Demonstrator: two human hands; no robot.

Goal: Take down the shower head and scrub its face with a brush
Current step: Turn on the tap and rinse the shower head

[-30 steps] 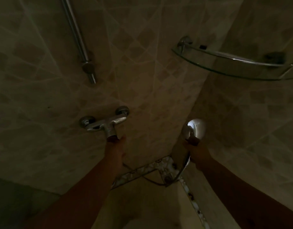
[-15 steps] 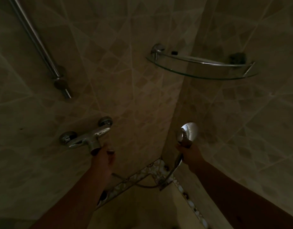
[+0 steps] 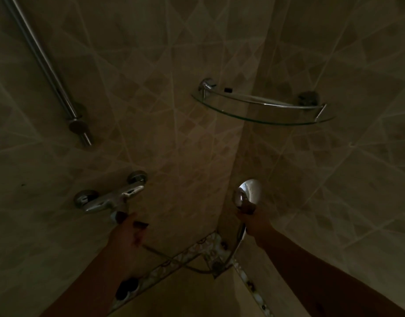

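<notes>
Walls: dim beige tiled wall point(image 3: 151, 92) meeting in a corner.
Shelf: glass corner shelf point(image 3: 263, 110) high on the right.
Rail: chrome slide rail point(image 3: 46, 67) upper left.
Tap: mixer tap point(image 3: 110, 197) on the wall.
Left hand point(image 3: 126, 234): just below the tap, fingers loose, gripping nothing.
Right hand point(image 3: 254, 219): clenched round the handle of the shower head point(image 3: 248, 193), held off the wall near the corner.
Hose: hose point(image 3: 197, 268) sagging between both arms.

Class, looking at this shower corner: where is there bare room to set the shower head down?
The glass corner shelf looks bare. The right hand holds the shower head; the left hand and hose crowd the space below the mixer tap.
</notes>
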